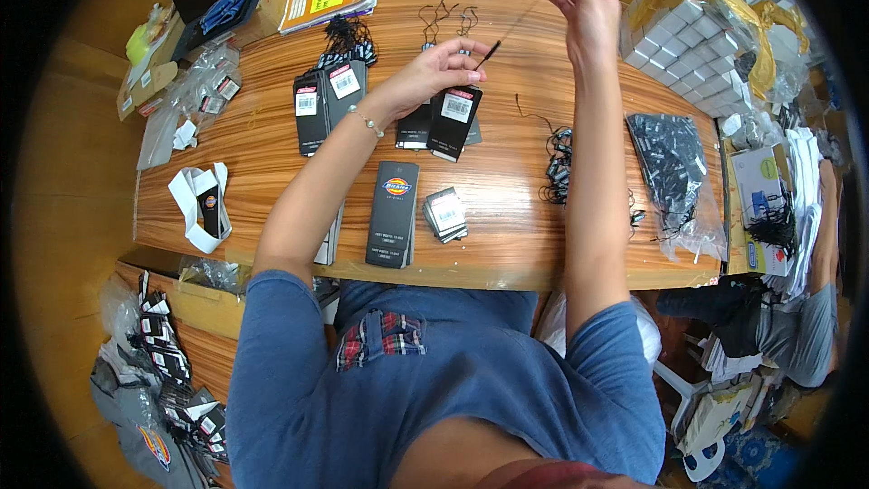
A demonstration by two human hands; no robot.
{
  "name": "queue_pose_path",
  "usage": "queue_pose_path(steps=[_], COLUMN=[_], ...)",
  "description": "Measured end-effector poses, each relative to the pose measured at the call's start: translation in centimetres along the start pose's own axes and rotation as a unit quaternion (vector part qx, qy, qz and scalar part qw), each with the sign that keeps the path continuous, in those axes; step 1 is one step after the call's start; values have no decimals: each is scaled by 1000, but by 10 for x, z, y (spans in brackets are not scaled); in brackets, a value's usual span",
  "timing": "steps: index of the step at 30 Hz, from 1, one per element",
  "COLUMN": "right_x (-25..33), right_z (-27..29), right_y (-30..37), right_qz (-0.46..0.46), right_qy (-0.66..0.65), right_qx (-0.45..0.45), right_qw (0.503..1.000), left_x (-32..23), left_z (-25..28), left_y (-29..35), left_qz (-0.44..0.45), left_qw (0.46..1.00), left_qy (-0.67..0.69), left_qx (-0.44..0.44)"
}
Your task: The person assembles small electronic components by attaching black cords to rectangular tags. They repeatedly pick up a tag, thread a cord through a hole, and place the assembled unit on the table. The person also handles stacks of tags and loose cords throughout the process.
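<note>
My left hand is closed at the top edge of a black hang tag with a white barcode sticker, pinching it above other dark tags. From its fingertips a thin black cord slants up to the right, blurred along its length. My right hand is raised at the far side of the table, its fingers pinched at the cord's other end. Nearer me lie a stack of long dark tags and a small stack of stickered tags. Loose black cords form a pile beside my right forearm.
More stickered tags with bunched cords lie left of my left forearm. A clear bag of black pieces and stacked small white boxes are on the right. A white paper band sits at left. Another person's arm shows at far right.
</note>
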State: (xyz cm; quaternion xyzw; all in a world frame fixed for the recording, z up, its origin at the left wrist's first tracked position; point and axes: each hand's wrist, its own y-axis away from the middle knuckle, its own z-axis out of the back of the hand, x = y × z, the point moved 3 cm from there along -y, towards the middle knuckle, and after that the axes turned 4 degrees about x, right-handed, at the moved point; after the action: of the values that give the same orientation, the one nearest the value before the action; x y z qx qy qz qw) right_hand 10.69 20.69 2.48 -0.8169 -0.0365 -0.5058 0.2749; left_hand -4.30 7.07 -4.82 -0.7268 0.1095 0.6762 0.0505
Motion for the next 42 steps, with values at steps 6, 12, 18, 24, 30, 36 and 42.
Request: queue_pose_path(steps=[6,12,18,24,30,36,42], right_x=[-68,-111,-158,-195,-219,-176,-105], right_z=[-19,-38,-41,-14,-4,5,-25], right_y=[-63,-71,-76,-94,-96,-78,12], right_qz=[-76,-164,-248,-264,-296,-183,-61], right_qy=[97,164,230,301,297,409,375], right_qx=[75,93,110,77,101,-10,238], right_qw=[990,968,935,913,902,894,894], left_x=[28,29,-5,-24,8,18,11], left_z=[18,17,3,-7,1,18,28], left_y=[-4,6,55,156,234,252,245], left_qz=[-10,1,-50,-55,43,49,28], left_qw=[992,911,837,871,895,886,883], left_qy=[-114,-387,-503,-409,-306,-321,-329], left_qx=[-53,-144,-209,-267,-322,-331,-333])
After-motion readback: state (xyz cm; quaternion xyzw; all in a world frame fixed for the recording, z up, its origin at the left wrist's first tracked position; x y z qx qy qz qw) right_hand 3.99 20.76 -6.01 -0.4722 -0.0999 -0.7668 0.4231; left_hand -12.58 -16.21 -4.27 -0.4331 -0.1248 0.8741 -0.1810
